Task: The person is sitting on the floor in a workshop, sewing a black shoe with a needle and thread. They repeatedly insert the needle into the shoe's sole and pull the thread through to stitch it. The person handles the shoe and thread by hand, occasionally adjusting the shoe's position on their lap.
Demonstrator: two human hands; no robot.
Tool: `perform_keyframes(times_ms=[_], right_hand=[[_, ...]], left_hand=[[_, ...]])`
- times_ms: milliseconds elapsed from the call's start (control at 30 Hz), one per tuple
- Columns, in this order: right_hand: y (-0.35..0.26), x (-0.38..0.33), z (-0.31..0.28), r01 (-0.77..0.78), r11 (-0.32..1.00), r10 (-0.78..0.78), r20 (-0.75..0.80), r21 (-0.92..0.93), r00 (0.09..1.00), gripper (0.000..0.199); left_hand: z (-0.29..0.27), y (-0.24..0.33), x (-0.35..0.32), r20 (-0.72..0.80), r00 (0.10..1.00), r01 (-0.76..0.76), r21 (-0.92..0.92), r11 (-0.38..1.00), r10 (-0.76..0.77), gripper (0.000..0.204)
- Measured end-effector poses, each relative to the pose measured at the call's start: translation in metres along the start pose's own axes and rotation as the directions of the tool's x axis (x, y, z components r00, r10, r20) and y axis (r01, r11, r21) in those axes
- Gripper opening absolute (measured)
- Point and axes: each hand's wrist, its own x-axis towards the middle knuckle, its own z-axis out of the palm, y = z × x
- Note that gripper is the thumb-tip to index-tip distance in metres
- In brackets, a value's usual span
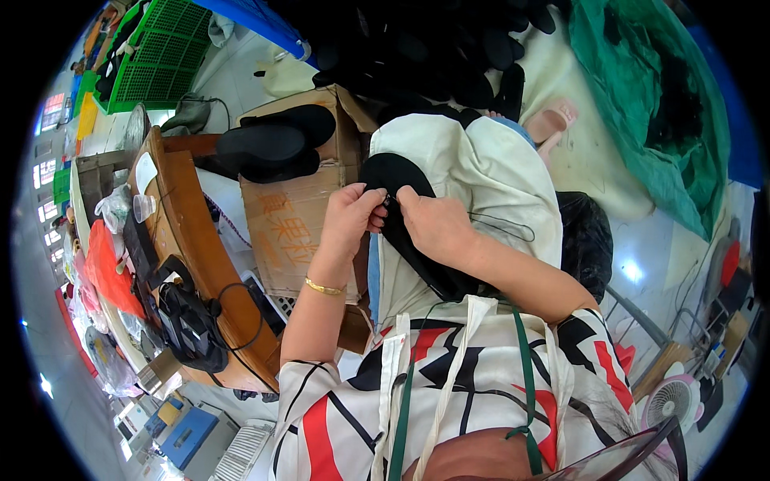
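On my lap, over a cream apron [497, 172], lies a long black cloth shoe [399, 170] with its rounded end pointing away from me. My left hand [353, 215] is closed in a pinch at the shoe's left side, with a small dark bit at its fingertips too tiny to name. Closed on the shoe's upper from the right is my right hand [437, 226], its fingertips bent down and partly hidden. The two hands are a short gap apart. A thin dark thread [513, 228] loops over the apron beside my right forearm.
Several black shoes [265, 148] are stacked on a cardboard box [281, 232] at my left. A big heap of black shoes [425, 56] lies ahead, with a green sack [593, 72] to its right. A wooden desk [188, 264] carries a black bag [188, 325]. A fan [670, 401] stands lower right.
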Motion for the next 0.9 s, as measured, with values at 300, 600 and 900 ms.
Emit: perform_keyframes(times_ms=[300, 600, 900], right_hand=[[0.01, 0.002, -0.011, 0.097, 0.994, -0.097, -0.004, -0.047, 0.995, 0.008], [0.014, 0.012, -0.029, 0.073, 0.995, -0.081, 0.118, 0.066, 0.99, 0.009], [0.018, 0.005, -0.008, 0.115, 0.99, -0.113, -0.038, 0.076, 0.993, 0.007]], left_hand=[[0.0, 0.001, -0.002, 0.019, 0.998, -0.066, -0.031, 0.997, 0.066, 0.016], [0.0, 0.003, -0.002, 0.034, 0.997, -0.072, -0.016, 0.997, 0.073, 0.015], [-0.007, 0.004, 0.005, 0.094, 0.994, 0.053, -0.056, 0.997, -0.048, 0.011]])
